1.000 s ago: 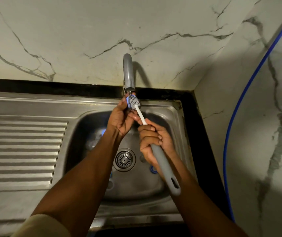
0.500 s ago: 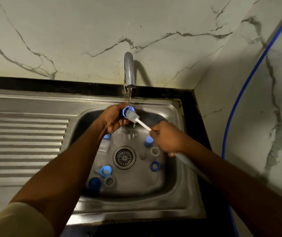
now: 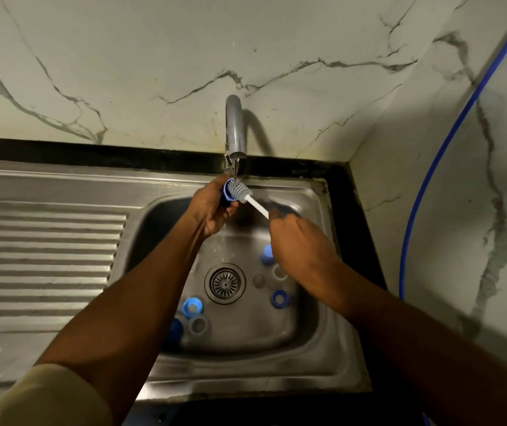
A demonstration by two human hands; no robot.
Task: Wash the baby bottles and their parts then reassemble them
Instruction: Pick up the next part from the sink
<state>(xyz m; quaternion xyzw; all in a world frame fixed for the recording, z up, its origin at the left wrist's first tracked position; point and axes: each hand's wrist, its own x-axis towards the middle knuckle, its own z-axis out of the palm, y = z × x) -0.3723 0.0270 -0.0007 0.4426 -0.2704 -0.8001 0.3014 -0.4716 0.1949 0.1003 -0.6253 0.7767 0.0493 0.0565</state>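
My left hand [image 3: 212, 207] grips a small blue bottle ring [image 3: 227, 192] just under the tap [image 3: 235, 127], where a thin stream of water runs. My right hand [image 3: 301, 244] holds the bottle brush [image 3: 247, 196] by its white shaft; the grey bristle head sits inside the blue ring. Several bottle parts lie on the sink floor: a light blue ring [image 3: 192, 306], a dark blue cap [image 3: 176, 330], a clear ring [image 3: 198, 325], a blue ring [image 3: 279, 298] and a blue piece [image 3: 267, 255] beside my right wrist.
The steel sink [image 3: 322, 348] has a round drain [image 3: 225, 283] in the middle and a ribbed draining board [image 3: 43, 256] to the left. Marble walls stand behind and to the right. A blue hose [image 3: 436, 155] runs down the right wall.
Both hands dropped from the tap mouth, then edged back up under the stream. My right hand turned over and swung right, so the brush handle is now hidden. More sink floor shows.
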